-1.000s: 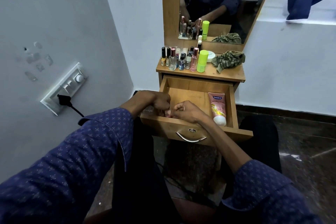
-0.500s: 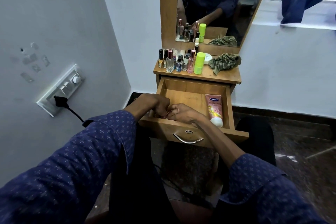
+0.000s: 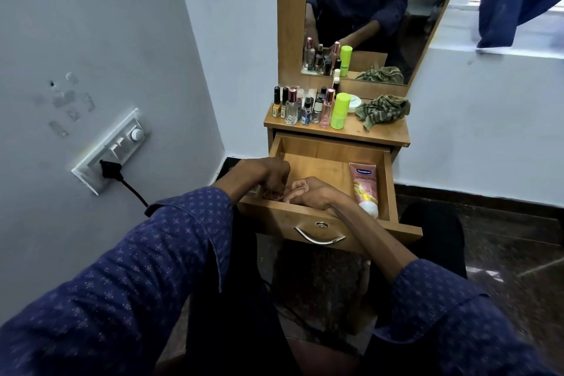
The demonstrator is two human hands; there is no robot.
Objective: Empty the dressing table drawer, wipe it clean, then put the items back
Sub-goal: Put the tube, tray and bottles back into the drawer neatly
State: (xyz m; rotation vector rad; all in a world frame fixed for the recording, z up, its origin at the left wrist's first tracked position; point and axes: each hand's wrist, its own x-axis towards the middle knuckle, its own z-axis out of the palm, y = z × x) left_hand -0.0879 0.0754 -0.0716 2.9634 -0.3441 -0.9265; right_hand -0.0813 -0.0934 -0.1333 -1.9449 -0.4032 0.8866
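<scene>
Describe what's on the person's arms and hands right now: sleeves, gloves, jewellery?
Both arms wear long dark blue sleeves with a small pale dotted motif, the cuffs loose and pushed up the forearms. The left hand and right hand are bare: no gloves, rings or watch visible.

Dim indoor view, lit from the upper right.

Daylight entered at the window (image 3: 518,6) in the top right corner, where it glared white. The drawer (image 3: 323,168) floor caught a warm bright patch, while the floor (image 3: 503,253) below stayed murky. Wide-angle distortion bent the wall (image 3: 91,40) edges, and the near sleeves (image 3: 122,299) looked soft and noisy.
</scene>
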